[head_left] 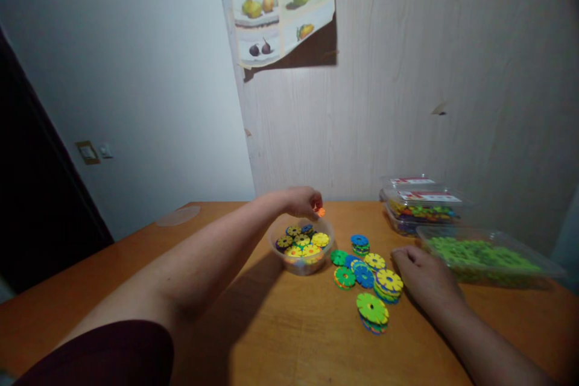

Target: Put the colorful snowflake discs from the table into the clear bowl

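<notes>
My left hand [304, 201] reaches over the far rim of a clear plastic bowl [302, 266]. Pinched in its fingertips is an orange notched disc [321, 212], only partly visible. Inside the bowl lie several flower-shaped notched discs [302, 240], mostly yellow with some blue. My right hand [423, 271] rests on the table, fingers curled into a loose fist, and no object shows in it. Just left of it is a stack topped by a yellow disc [389, 281]. Nearby are a lime-green-topped stack [372, 308], a blue-topped stack [359, 240] and loose green discs [344, 277].
On the right, an open clear tray [549, 266] holds bright green pieces [479, 254]. Behind it are stacked lidded plastic boxes [420, 208] with colourful pieces. A clear round lid [178, 216] lies at the left back of the wooden table [289, 338], which meets the wall.
</notes>
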